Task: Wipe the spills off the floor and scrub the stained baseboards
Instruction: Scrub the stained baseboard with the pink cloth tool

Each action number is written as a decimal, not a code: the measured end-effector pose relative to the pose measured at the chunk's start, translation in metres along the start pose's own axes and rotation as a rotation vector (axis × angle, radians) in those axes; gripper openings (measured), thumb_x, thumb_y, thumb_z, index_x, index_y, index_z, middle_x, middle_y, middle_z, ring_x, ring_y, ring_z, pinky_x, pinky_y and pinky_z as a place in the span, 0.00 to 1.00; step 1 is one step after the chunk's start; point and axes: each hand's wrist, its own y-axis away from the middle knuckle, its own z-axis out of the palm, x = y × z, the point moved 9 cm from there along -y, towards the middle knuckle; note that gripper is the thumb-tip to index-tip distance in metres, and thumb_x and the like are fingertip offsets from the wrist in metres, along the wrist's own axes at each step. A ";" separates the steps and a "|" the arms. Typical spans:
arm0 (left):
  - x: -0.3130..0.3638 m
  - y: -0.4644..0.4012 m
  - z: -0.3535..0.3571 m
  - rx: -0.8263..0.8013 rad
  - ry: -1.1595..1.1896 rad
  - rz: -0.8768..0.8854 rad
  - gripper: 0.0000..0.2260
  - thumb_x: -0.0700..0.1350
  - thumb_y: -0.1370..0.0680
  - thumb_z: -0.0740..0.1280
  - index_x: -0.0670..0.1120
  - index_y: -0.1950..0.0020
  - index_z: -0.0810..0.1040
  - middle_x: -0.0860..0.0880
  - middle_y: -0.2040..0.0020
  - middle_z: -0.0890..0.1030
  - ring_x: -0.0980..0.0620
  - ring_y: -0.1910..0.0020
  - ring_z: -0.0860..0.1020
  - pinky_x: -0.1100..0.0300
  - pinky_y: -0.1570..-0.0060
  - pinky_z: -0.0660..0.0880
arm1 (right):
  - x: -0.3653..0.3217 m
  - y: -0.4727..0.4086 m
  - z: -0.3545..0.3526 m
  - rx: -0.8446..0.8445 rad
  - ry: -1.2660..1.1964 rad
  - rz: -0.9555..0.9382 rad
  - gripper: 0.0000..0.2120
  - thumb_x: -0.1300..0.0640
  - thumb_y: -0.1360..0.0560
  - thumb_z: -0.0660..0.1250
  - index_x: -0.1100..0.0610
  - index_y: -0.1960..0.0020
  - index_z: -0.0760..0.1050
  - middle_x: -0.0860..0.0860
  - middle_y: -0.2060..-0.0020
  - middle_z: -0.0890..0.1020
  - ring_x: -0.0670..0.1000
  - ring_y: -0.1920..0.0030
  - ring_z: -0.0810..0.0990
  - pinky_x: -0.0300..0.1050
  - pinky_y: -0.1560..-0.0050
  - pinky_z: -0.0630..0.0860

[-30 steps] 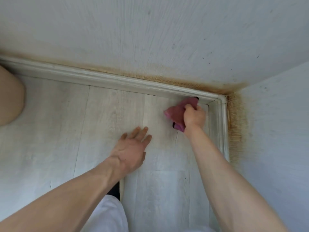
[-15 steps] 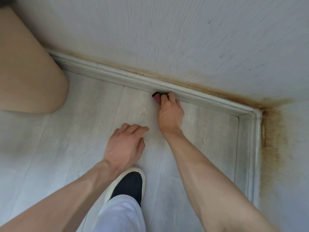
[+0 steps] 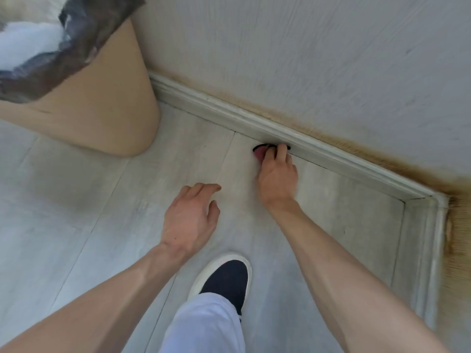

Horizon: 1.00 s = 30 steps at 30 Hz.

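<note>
Head view shows us looking down at a pale wood floor (image 3: 76, 225) and a corner of the room. Our right hand (image 3: 276, 177) holds a pink cloth (image 3: 260, 154) with a dark edge, and its grip is curled tight on the cloth. It presses the cloth against the bottom of the white baseboard (image 3: 229, 115), right where the baseboard meets the floor. Most of the cloth is hidden under our fingers. Our left hand (image 3: 190, 217) is near the right one, just over the floor, with its fingers loose and a little bent, holding nothing. We cannot tell if it touches the floor. A brown stain (image 3: 382, 156) runs along the wall (image 3: 305, 59) just above the baseboard and gets darker in the corner. A tan bin (image 3: 102, 105) with a dark bag (image 3: 84, 29) in it stands on the floor at the left, close to the baseboard. Our dark shoe (image 3: 226, 278) with a white edge stands between our arms.
</note>
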 end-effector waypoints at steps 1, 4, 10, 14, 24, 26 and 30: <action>-0.008 0.001 -0.007 0.028 0.019 -0.024 0.16 0.44 0.19 0.63 0.50 0.31 0.78 0.54 0.39 0.81 0.49 0.42 0.76 0.52 0.46 0.77 | -0.022 -0.003 0.002 0.012 -0.022 -0.053 0.21 0.63 0.20 0.59 0.64 0.27 0.67 0.60 0.30 0.67 0.59 0.35 0.73 0.51 0.42 0.74; -0.034 0.005 -0.027 0.096 0.088 -0.109 0.15 0.44 0.18 0.63 0.52 0.32 0.77 0.56 0.43 0.80 0.53 0.46 0.76 0.56 0.48 0.74 | -0.103 -0.022 0.006 0.051 -0.095 -0.221 0.21 0.63 0.19 0.58 0.63 0.27 0.68 0.59 0.28 0.67 0.59 0.34 0.72 0.51 0.40 0.73; -0.065 0.019 -0.059 0.243 0.261 -0.297 0.14 0.44 0.18 0.61 0.54 0.33 0.74 0.57 0.50 0.79 0.60 0.53 0.77 0.62 0.55 0.73 | -0.198 0.006 0.025 -0.028 -0.188 -0.644 0.28 0.62 0.20 0.58 0.60 0.20 0.62 0.55 0.24 0.66 0.59 0.31 0.69 0.54 0.35 0.70; -0.067 0.024 -0.054 0.267 0.338 -0.359 0.13 0.43 0.18 0.61 0.53 0.35 0.76 0.57 0.51 0.80 0.62 0.55 0.77 0.66 0.57 0.72 | -0.150 0.059 0.032 -0.123 -0.202 -0.978 0.27 0.65 0.20 0.61 0.57 0.21 0.65 0.54 0.25 0.69 0.55 0.35 0.68 0.51 0.40 0.72; -0.056 0.026 -0.056 0.273 0.327 -0.290 0.10 0.43 0.16 0.61 0.54 0.38 0.75 0.56 0.50 0.81 0.54 0.52 0.79 0.55 0.51 0.75 | -0.183 0.084 0.047 -0.094 -0.364 -0.954 0.22 0.63 0.23 0.67 0.56 0.29 0.76 0.55 0.31 0.75 0.60 0.38 0.75 0.56 0.41 0.77; -0.039 0.024 -0.042 0.246 0.362 -0.262 0.10 0.43 0.17 0.61 0.53 0.37 0.76 0.57 0.51 0.81 0.60 0.54 0.79 0.61 0.51 0.76 | -0.135 0.086 0.040 -0.084 -0.312 -0.951 0.23 0.63 0.21 0.66 0.54 0.26 0.73 0.54 0.29 0.74 0.58 0.37 0.74 0.53 0.40 0.75; 0.003 0.028 -0.020 0.159 0.347 -0.166 0.11 0.43 0.16 0.61 0.53 0.36 0.77 0.58 0.52 0.79 0.63 0.55 0.76 0.64 0.57 0.71 | 0.038 0.041 0.019 0.063 -0.205 -0.536 0.29 0.68 0.21 0.63 0.55 0.22 0.68 0.55 0.27 0.71 0.61 0.38 0.74 0.57 0.46 0.80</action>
